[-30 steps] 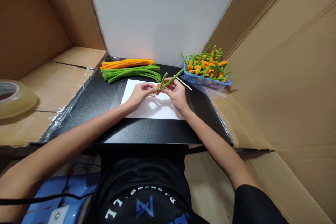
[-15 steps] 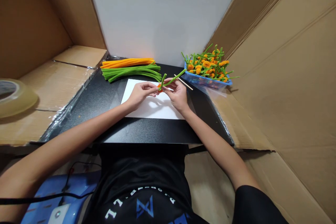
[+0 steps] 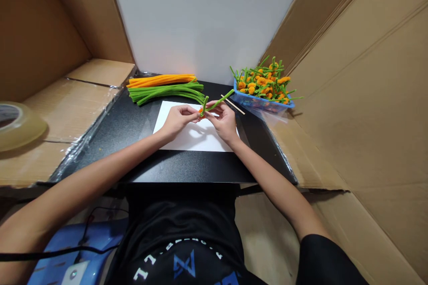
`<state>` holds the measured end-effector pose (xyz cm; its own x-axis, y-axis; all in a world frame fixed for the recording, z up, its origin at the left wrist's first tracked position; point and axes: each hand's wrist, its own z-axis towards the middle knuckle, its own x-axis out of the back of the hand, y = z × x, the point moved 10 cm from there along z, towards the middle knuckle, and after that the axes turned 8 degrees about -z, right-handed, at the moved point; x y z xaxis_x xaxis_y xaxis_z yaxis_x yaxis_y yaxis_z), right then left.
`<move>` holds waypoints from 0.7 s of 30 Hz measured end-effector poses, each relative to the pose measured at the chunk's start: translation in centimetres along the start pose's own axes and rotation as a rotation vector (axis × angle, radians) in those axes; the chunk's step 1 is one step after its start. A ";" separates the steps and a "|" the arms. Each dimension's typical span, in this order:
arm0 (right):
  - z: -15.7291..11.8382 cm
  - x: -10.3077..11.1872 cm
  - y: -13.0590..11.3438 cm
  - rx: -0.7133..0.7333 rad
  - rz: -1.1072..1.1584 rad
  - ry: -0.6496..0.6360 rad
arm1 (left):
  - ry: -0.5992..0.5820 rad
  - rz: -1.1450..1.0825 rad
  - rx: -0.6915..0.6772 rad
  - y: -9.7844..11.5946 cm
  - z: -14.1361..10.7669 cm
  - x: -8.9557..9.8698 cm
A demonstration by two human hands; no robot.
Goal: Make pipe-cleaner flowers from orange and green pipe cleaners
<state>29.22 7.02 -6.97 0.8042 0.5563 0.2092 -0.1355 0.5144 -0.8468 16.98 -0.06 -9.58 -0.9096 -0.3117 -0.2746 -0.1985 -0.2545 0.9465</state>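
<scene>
Over a white sheet [image 3: 190, 140], my left hand [image 3: 180, 120] pinches a small orange and green pipe-cleaner piece [image 3: 205, 106] from the left. My right hand [image 3: 224, 121] grips the same piece from the right. One short green end stands up between the hands, and a longer green end slants up to the right over my right fingers. The orange part is mostly hidden by fingertips. Behind my hands lie a bundle of green stems [image 3: 163, 92] and a bundle of orange stems [image 3: 160, 80].
A blue basket [image 3: 264, 101] full of orange and green pieces stands at the back right. Beside it lies a thin wooden stick [image 3: 233, 104]. A tape roll [image 3: 30, 127] rests on cardboard at the left. Cardboard walls flank the black table [image 3: 187, 167].
The short green end and the longer one sit slightly lower and further left, with the fingers slightly shifted. Both hands keep their hold on the piece.
</scene>
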 end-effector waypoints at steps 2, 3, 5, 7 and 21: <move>-0.1 -0.1 -0.1 0.004 0.004 -0.006 | 0.015 0.006 0.000 0.0 -0.1 0.1; -0.1 -0.2 -0.1 0.007 0.005 -0.009 | 0.019 0.007 -0.003 -0.1 -0.1 0.1; 0.0 -0.2 -0.1 0.005 0.003 -0.009 | 0.021 -0.006 -0.003 -0.2 0.0 0.1; 0.0 -0.1 0.0 -0.018 0.002 -0.007 | 0.023 -0.047 0.011 -0.5 0.1 0.0; 0.0 0.6 0.0 -0.059 -0.106 0.060 | 0.020 -0.140 0.101 -1.6 -0.3 -0.6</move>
<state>29.65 7.36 -6.87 0.8458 0.4597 0.2706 -0.0154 0.5281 -0.8491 17.96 0.30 -10.97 -0.8633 -0.2984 -0.4071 -0.3590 -0.2039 0.9108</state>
